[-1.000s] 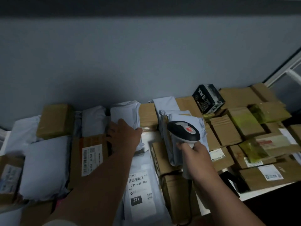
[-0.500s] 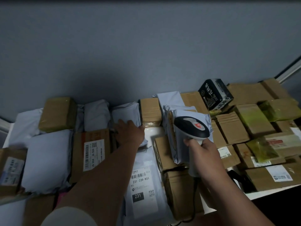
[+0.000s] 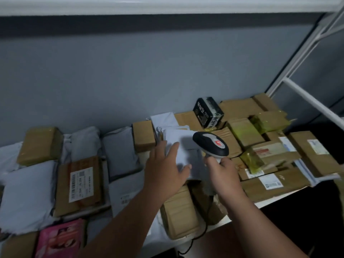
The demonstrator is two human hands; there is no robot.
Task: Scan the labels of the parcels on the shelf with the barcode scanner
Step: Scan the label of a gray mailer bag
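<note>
A: Grip status?

B: Right hand (image 3: 222,169) wrapped round the handle of the barcode scanner (image 3: 211,147), fingers curled tight, scanner head tilted toward eleven o'clock. Cable (image 3: 202,232) trailing down past the shelf edge (image 3: 275,199). Left hand (image 3: 165,167) laid on the white poly mailer (image 3: 183,152), fingers mostly straight and spread across its face, thumb at three o'clock along the lower edge. Pressing or steadying rather than pinching, by the look of it.

A: Position of the mailer against the scanner?

B: Directly at nine o'clock of the scanner head, touching or just short of it; cannot tell which. Propped upright against brown cartons (image 3: 178,211) in the middle of the shelf. No label visible on the facing side.

A: Advice for the step in hand?

B: Probably a turn or tilt of the mailer needed to bring its label round. Flatten the film under the palm to take out wrinkles over the barcode. Keep fingers off the label. Draw the scanner back a little for a full sweep of the code.

A: Other parcels?

B: Labelled brown carton (image 3: 80,185) at nine o'clock, well apart. Black box (image 3: 207,111) at one o'clock, near the wall.
</note>
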